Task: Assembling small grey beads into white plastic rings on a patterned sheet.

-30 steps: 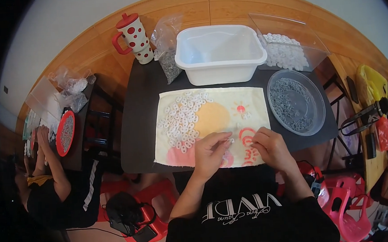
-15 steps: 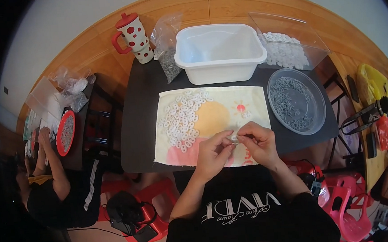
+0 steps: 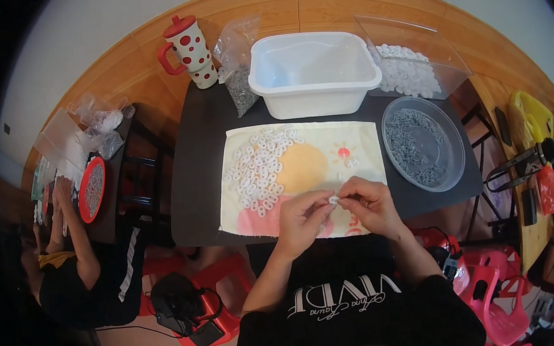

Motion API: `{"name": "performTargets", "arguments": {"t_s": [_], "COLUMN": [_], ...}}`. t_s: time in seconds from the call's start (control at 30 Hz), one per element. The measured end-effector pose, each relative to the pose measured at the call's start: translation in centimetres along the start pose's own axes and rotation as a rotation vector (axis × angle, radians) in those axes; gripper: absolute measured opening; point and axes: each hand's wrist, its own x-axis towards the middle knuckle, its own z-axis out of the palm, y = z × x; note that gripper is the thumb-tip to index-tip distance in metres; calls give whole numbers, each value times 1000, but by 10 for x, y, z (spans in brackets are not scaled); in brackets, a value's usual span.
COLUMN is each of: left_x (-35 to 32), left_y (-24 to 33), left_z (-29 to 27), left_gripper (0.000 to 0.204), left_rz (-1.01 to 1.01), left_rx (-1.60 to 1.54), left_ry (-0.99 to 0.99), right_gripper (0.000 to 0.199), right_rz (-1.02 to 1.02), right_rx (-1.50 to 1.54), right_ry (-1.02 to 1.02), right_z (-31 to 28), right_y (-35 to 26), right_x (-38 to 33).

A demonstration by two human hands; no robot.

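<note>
While two hands pinch one white ring | one cloth

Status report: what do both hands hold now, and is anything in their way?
Left hand and right hand together pinch one small white ring. Above printed cloth. Loose white rings lie left, apart from hands.

We see our left hand and right hand meeting over the cloth's near edge, pinching a small white ring between fingertips; loose white rings lie toward its far left corner.
</note>
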Motion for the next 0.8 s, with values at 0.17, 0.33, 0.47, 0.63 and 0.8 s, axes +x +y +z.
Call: {"name": "performTargets", "arguments": {"t_s": [0.17, 0.33, 0.47, 0.63, 0.8], "left_x": [0, -2, -1, 0, 1], "left_y": [0, -3, -2, 0, 1], "left_z": [-2, -4, -4, -4, -3], "left_gripper": [27, 28, 32, 38, 40], "left_rz": [-7, -77, -74, -79, -47], "left_rx": [34, -12, -36, -101, -93], "left_ry": [-13, 10, -13, -60, -63], "right_gripper": [13, 10, 16, 16, 16], "right_rz": [-82, -42, -18, 81, 115], "right_rx": [-56, -24, 31, 31, 107], "right_ry": [-59, -122, -94, -116, -101], "right_z": [-5, -4, -3, -7, -5], "right_y": [-3, -4, 7, 3, 6], "right_x": [4, 4, 1, 1, 0]}}
